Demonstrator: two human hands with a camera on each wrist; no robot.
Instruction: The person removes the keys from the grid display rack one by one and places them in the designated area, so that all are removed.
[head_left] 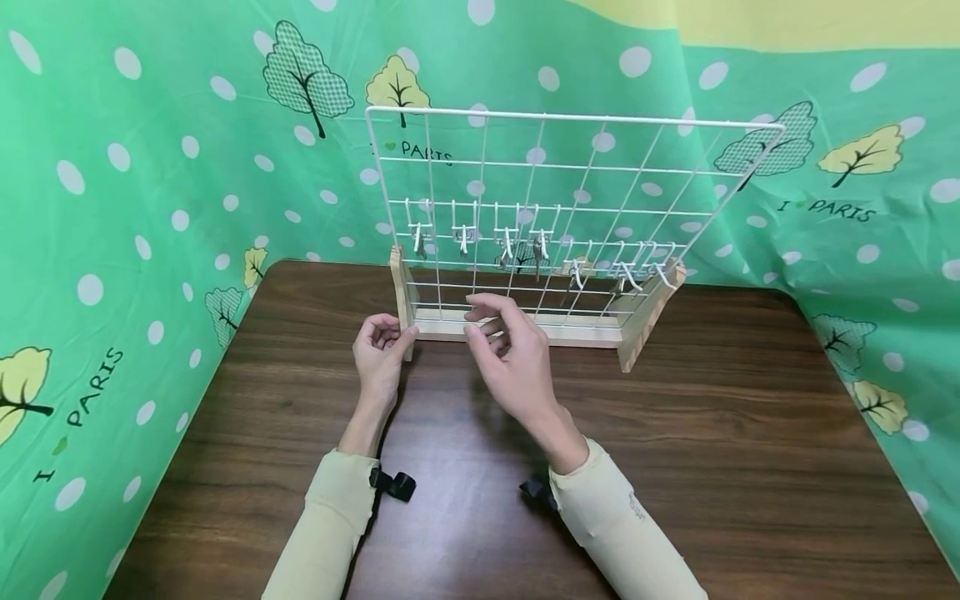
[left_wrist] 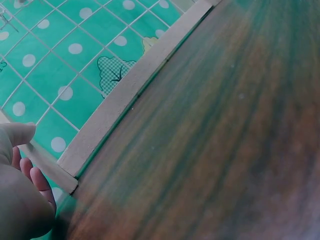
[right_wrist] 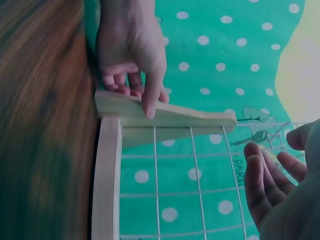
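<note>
A white wire grid rack [head_left: 570, 117] stands upright in a wooden base [head_left: 585, 335]. My left hand [head_left: 379, 358] holds the left wooden side support [head_left: 401, 283] low down. In the right wrist view its thumb lies on the near face of the support [right_wrist: 175, 112] and the other fingers are on the far side. My right hand [head_left: 517, 358] hovers in front of the grid's lower middle, fingers loosely bent, with nothing visible between them. Several white hooks [head_left: 417, 240] hang along the grid's middle wires, some with small greyish things on them, too small to tell.
The dark wooden table [head_left: 750, 450] carries the rack near its back edge. Behind and at both sides hangs a green curtain [head_left: 150, 275] with white dots and trees. The right wooden support [head_left: 651, 321] stands at the rack's other end.
</note>
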